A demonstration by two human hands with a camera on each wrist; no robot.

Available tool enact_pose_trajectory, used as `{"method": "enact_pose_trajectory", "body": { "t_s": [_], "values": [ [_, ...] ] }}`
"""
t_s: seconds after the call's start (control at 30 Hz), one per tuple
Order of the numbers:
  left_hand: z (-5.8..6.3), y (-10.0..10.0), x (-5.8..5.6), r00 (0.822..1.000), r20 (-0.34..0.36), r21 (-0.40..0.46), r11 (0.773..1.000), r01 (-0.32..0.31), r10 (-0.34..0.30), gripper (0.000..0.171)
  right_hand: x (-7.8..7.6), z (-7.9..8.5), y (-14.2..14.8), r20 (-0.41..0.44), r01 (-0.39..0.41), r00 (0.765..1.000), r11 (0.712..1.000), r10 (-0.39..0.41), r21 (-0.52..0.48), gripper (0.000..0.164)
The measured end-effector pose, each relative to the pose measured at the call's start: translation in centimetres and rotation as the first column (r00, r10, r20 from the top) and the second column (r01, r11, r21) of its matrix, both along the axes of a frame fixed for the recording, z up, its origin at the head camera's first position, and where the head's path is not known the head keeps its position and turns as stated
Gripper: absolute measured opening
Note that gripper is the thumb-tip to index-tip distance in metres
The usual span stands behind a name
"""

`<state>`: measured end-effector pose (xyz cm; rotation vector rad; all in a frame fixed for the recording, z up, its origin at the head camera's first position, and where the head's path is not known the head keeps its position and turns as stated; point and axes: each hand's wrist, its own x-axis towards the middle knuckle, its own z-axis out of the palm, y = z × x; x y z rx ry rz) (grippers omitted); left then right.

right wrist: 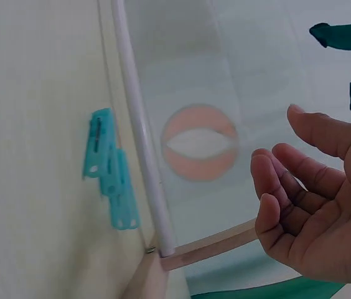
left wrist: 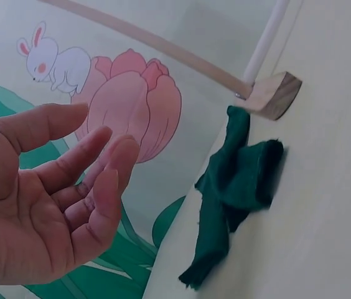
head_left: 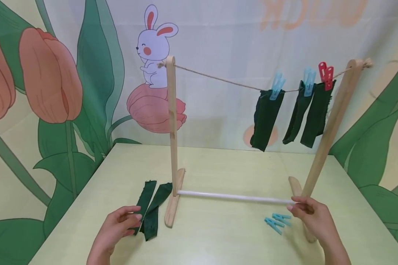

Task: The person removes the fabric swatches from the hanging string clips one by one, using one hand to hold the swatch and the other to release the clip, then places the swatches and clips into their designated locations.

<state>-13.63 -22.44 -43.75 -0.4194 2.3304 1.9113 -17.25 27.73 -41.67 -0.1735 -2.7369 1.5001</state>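
Observation:
My left hand (head_left: pixel 118 225), fingers loosely bent and holding nothing, hovers beside dark green cloth strips (head_left: pixel 149 221) on the table. The left wrist view shows these strips (left wrist: pixel 225 193) bunched near the stand's foot. On the other side, my right hand (head_left: pixel 313 215) is above the table with relaxed fingers and nothing in its grasp. Two light blue clothespins (head_left: pixel 276 222) lie left of it; in the right wrist view the pins (right wrist: pixel 110 165) overlap each other. Three green strips (head_left: pixel 268 119) hang from the rope (head_left: pixel 219 78), held by two blue clothespins (head_left: pixel 309 81) and a red one (head_left: pixel 326 76).
The rope runs between a left wooden post (head_left: pixel 172 125) and a right wooden post (head_left: pixel 335 121), joined low down by a white rod (head_left: pixel 232 197). Both posts have wooden feet on the pale table (head_left: pixel 219 235). A printed curtain (head_left: pixel 219 40) hangs behind.

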Motion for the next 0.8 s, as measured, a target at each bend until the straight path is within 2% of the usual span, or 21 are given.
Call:
{"method": "enact_pose_trajectory", "body": {
  "t_s": [0.27,0.5,0.6,0.8],
  "values": [
    [1.2,1.7,-1.4,0.998,-0.062,0.015,0.999,0.029,-0.028,0.035,-0.8,1.9,-1.2,-0.085,-0.014,0.996,1.000,0.013,-0.007,0.047],
    [2.3,3.4,-2.3,0.985,-0.148,0.044,0.995,0.090,-0.083,0.038,-0.9,2.9,-1.5,-0.221,-0.001,0.975,0.993,-0.026,-0.120,0.045],
    [2.6,4.4,-3.0,0.978,-0.171,0.064,0.989,0.131,-0.119,0.034,-1.0,3.6,-1.7,-0.246,0.011,0.968,0.988,-0.049,-0.153,0.046],
    [3.3,6.1,-4.2,0.958,-0.219,0.070,0.976,0.205,-0.186,0.029,-1.2,5.3,-2.3,-0.307,-0.004,0.951,0.995,-0.028,-0.101,0.045]
  ]
}}
